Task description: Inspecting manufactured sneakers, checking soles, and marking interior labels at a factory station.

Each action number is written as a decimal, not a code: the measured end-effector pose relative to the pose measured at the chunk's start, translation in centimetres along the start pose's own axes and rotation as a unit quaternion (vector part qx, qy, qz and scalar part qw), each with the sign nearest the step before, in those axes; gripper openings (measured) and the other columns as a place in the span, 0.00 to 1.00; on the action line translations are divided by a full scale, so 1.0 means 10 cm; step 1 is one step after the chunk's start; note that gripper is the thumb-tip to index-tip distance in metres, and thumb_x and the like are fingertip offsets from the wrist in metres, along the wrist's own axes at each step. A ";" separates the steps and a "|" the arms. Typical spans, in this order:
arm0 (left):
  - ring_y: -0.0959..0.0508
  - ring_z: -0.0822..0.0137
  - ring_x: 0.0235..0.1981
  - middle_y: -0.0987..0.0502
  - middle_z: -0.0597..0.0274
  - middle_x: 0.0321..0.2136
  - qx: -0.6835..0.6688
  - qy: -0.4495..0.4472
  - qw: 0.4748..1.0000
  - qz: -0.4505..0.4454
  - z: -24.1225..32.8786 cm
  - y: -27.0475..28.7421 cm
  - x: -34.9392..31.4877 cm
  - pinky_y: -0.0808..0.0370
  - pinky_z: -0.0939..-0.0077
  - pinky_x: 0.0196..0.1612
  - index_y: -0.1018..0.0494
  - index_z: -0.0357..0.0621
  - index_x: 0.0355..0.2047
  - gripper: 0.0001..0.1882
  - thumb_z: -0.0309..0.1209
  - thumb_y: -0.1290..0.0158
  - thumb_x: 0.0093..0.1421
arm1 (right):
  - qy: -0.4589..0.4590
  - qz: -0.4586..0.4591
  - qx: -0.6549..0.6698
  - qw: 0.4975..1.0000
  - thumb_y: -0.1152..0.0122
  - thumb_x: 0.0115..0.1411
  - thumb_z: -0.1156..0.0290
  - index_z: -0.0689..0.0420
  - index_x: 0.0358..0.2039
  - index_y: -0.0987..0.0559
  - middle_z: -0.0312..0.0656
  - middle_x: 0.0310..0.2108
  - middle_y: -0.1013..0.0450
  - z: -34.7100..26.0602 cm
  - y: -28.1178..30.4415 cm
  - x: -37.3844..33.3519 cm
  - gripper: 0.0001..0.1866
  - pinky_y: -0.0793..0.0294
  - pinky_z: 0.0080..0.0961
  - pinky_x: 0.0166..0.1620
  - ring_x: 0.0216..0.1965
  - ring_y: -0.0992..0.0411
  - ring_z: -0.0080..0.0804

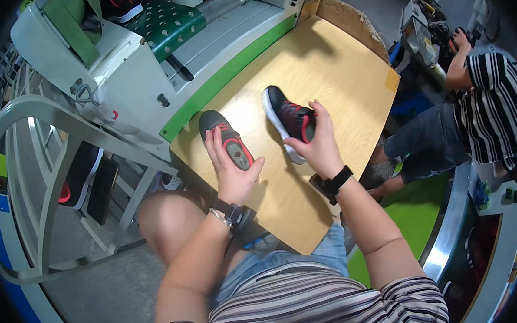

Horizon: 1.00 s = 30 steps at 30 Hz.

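— What's on your feed?
— A pale wooden tabletop [355,81] spans the middle of my view. The black sneaker [287,112] leans with its white sole to the left; I can't tell whether it touches the wood. The grey sneaker [238,153] is left of it, opening upward.
— And the fingers?
— My right hand [321,142] is clamped on the black collar, thumb opposite fingers; my left hand [234,177] closes fingers and thumb around the grey heel half

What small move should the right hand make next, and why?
Perhaps the right hand should roll the black sneaker level: it looks tipped, its white sole edge showing along the left, while the grey sneaker under the left hand sits opening upward.
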<state>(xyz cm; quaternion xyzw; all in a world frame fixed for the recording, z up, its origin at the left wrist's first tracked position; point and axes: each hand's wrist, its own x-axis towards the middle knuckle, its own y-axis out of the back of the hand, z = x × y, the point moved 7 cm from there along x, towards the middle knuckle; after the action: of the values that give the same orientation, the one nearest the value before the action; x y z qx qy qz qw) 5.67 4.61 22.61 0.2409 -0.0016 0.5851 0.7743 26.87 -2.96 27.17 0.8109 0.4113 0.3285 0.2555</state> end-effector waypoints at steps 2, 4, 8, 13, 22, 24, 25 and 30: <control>0.55 0.44 0.71 0.60 0.40 0.69 0.015 0.007 1.000 -0.003 0.00 -0.03 -0.02 0.51 0.54 0.70 0.59 0.43 0.70 0.59 0.33 0.31 0.46 | -0.022 -0.047 0.062 0.997 0.24 0.45 0.72 0.60 0.69 0.51 0.64 0.64 0.45 -0.14 -0.18 -0.11 0.56 0.41 0.40 0.66 0.66 0.45 0.58; 0.56 0.45 0.71 0.60 0.40 0.69 0.003 0.012 1.000 -0.006 0.03 -0.05 -0.02 0.51 0.54 0.70 0.59 0.43 0.70 0.59 0.34 0.30 0.46 | -0.125 -0.114 0.223 0.960 0.25 0.46 0.73 0.61 0.70 0.54 0.62 0.65 0.45 -0.03 -0.38 -0.26 0.57 0.38 0.35 0.65 0.66 0.41 0.51; 0.57 0.45 0.71 0.59 0.40 0.68 0.008 0.019 1.000 -0.005 0.06 -0.10 -0.05 0.52 0.54 0.70 0.58 0.43 0.70 0.57 0.32 0.31 0.47 | -0.108 -0.071 0.233 0.964 0.27 0.49 0.75 0.63 0.69 0.51 0.59 0.64 0.42 0.13 -0.50 -0.53 0.53 0.37 0.31 0.64 0.64 0.38 0.44; 0.38 0.53 0.62 0.45 0.44 0.62 -0.085 0.063 0.994 0.015 0.00 -0.04 0.04 0.37 0.62 0.63 0.56 0.41 0.69 0.50 0.22 0.40 0.50 | -0.133 -0.016 0.318 0.939 0.31 0.53 0.77 0.64 0.66 0.43 0.51 0.60 0.36 0.07 -0.51 -0.45 0.43 0.35 0.29 0.62 0.61 0.35 0.37; 0.40 0.52 0.64 0.45 0.47 0.63 -0.018 -0.187 0.978 0.090 1.14 0.43 0.58 0.44 0.62 0.67 0.53 0.38 0.69 0.49 0.21 0.41 0.48 | -0.086 0.046 0.501 0.860 0.31 0.56 0.73 0.62 0.57 0.36 0.42 0.50 0.28 -0.11 0.18 0.82 0.32 0.30 0.27 0.56 0.51 0.29 0.28; 0.40 0.50 0.64 0.45 0.45 0.63 0.007 -0.223 0.962 0.159 1.38 0.59 0.95 0.43 0.61 0.66 0.54 0.37 0.69 0.49 0.21 0.41 0.49 | 0.005 0.072 0.474 0.878 0.30 0.56 0.71 0.61 0.58 0.38 0.41 0.49 0.29 -0.32 0.31 1.52 0.33 0.30 0.27 0.54 0.49 0.29 0.28; 0.39 0.49 0.63 0.45 0.44 0.63 0.004 -0.225 0.953 0.201 1.42 0.68 1.18 0.43 0.60 0.66 0.54 0.36 0.69 0.48 0.22 0.42 0.49 | 0.041 0.059 0.463 0.883 0.29 0.55 0.69 0.61 0.58 0.38 0.41 0.47 0.29 -0.51 0.35 1.88 0.34 0.28 0.26 0.51 0.46 0.29 0.27; 0.41 0.44 0.64 0.47 0.41 0.64 0.029 -0.075 0.941 0.329 1.33 0.75 2.47 0.43 0.57 0.66 0.53 0.33 0.68 0.51 0.31 0.37 0.48 | 0.121 0.131 0.066 0.982 0.30 0.54 0.66 0.54 0.63 0.35 0.57 0.47 0.25 -0.44 0.34 3.76 0.37 0.29 0.38 0.54 0.50 0.26 0.52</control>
<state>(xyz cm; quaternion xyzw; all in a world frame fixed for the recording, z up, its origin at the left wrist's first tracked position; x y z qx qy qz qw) 10.34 23.53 44.16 0.2923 -0.1214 0.7875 0.5289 42.10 27.26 44.49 0.8271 0.3504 0.4270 0.1041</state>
